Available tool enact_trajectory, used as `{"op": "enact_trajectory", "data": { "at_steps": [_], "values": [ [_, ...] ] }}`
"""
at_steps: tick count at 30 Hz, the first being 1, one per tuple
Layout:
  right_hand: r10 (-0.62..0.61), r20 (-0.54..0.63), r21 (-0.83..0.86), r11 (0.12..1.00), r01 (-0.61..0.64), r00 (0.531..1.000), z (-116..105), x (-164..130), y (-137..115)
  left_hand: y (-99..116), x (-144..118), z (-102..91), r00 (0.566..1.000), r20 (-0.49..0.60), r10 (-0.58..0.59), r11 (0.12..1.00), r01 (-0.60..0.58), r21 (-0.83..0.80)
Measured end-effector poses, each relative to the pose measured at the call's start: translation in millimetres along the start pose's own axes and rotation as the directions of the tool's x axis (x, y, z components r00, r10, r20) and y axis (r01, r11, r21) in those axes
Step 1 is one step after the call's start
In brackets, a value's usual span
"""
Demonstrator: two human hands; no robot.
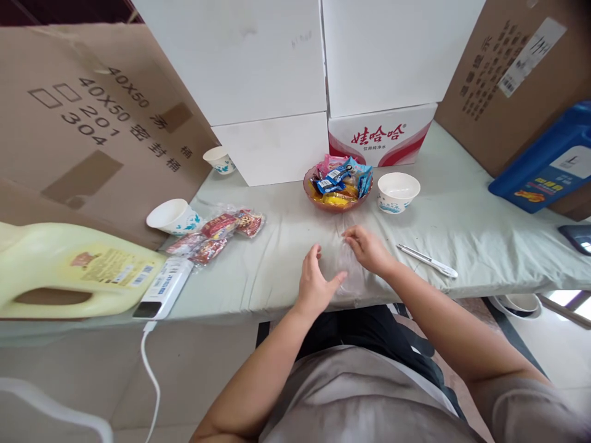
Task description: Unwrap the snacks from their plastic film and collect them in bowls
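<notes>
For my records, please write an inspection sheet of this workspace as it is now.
Surface: table under a pale, wrinkled cloth.
Job's things: clear plastic bag, flat on the cloth at the front edge.
Clutter: bowl of wrapped snacks; three paper cups; snack packets; pen; yellow jug; blue container.
Grippers: left hand open, resting on the bag; right hand pinches its far edge, fingers together.
Cables: white cable hangs from a power bank.
Surroundings: cardboard and white boxes behind the table.
</notes>
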State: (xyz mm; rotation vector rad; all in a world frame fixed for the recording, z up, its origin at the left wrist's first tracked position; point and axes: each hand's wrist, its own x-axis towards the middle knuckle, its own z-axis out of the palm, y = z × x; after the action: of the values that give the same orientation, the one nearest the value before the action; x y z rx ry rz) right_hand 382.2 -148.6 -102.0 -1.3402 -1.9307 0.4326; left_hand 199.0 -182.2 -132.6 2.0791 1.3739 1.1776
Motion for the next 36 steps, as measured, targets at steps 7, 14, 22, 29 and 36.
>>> {"op": "enact_trajectory", "data": {
  "at_steps": [7,14,22,29,36],
  "values": [
    [-0.419,0.026,-0.082,0.904,0.42,0.908,-34.3,-33.5,-55.5,-3.2,38.6,-22.9,0.936,0.029,0.352,0.928,-0.352,0.123],
    [-0.528,0.288,-0.114,0.809,0.576,0.799,8.0,-95.9,-24.4,-24.1,11.0,-30.3,0.902,0.192,0.386,0.881,-0.422,0.214],
    [-0.399,0.284,-0.088,0.895,0.438,0.872,8.9,-84.7,-26.7,-9.6,-8.0,-26.9,0.847,0.382,0.37,0.898,-0.431,0.085],
    [0.032,0.242,-0.304,0.952,0.044,0.97,24.6,-34.8,-26.1,-29.5,-14.9,-22.5,0.964,0.179,0.196,0.979,-0.181,-0.093],
    [0.128,0.298,-0.373,0.928,-0.009,0.946,32.8,-17.7,-30.4,-20.4,-12.7,-25.3,0.97,0.147,0.195,0.976,-0.177,-0.13]
  ]
}}
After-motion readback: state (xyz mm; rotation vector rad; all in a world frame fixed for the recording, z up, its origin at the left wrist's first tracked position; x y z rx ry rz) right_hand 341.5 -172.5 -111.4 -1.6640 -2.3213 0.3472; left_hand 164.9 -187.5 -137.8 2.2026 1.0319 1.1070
